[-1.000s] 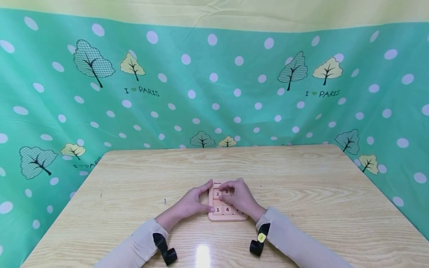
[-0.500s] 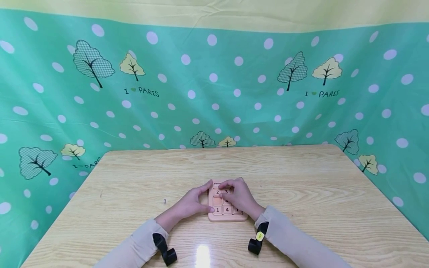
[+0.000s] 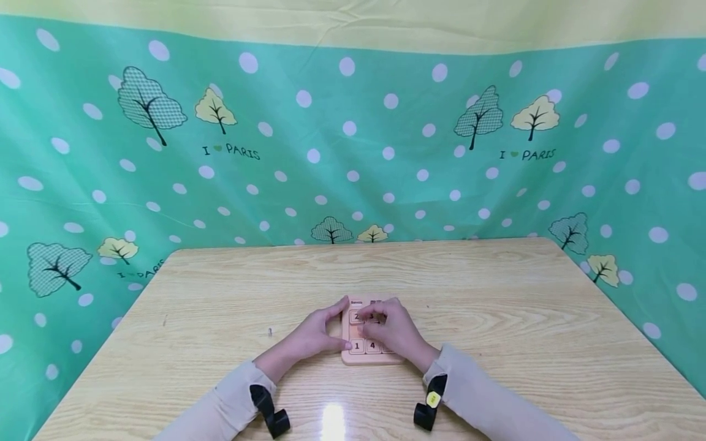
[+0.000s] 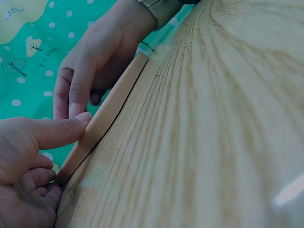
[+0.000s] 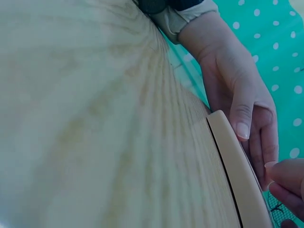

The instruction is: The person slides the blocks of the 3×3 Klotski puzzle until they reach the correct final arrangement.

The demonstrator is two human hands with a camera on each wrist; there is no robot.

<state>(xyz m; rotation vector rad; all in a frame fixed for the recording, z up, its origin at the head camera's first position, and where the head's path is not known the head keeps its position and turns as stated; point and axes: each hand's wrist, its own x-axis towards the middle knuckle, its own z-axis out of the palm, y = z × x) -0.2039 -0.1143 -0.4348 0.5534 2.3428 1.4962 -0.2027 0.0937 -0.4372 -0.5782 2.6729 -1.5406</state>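
A light peach sliding number puzzle (image 3: 371, 361) lies on the table in the head view. My left hand (image 3: 313, 331) steadies its left side, index finger at the top corner and thumb by tile 1 (image 3: 356, 346). In the left wrist view that thumb (image 4: 61, 132) rests against the puzzle's near side. My right hand (image 3: 396, 331) is over the upper tiles, index finger and thumb apart and pointing left, beside tile 2 (image 3: 355, 317). Below tile 2 is a vacant slot. Tile 4 (image 3: 372, 346) shows in the bottom row; the right hand covers much of the right column.
The wood-grain table (image 3: 231, 288) spreads around the puzzle. A small dark mark (image 3: 270, 332) is to the left of it. Behind hangs a green dotted curtain (image 3: 353, 153) with printed trees. Black straps (image 3: 427, 404) hang from the cuffs.
Tile 2 has slid up a little in its column, widening the slot beneath it. The right index finger and thumb have shifted slightly over the tiles; the left hand keeps its place.
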